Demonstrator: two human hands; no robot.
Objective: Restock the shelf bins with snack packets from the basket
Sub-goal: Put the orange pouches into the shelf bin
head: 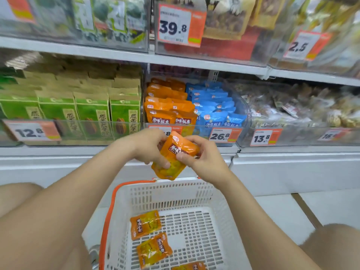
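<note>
Both hands hold orange snack packets (173,152) in the air, just below the clear shelf bin (167,123). My left hand (150,147) grips them from the left side. From the right, my right hand (202,158) pinches them with thumb on the front. Rows of matching orange packets (167,106) stand inside that bin. Below sits the white basket (161,193) with an orange handle, and three more orange packets (145,224) lie on its bottom.
Blue packets (212,108) fill the right part of the same bin. Green boxes (93,114) stand in the bin to the left, mixed clear-wrapped snacks (296,106) to the right. Price tags (225,135) hang on the bin fronts. A white shelf ledge (292,158) runs below.
</note>
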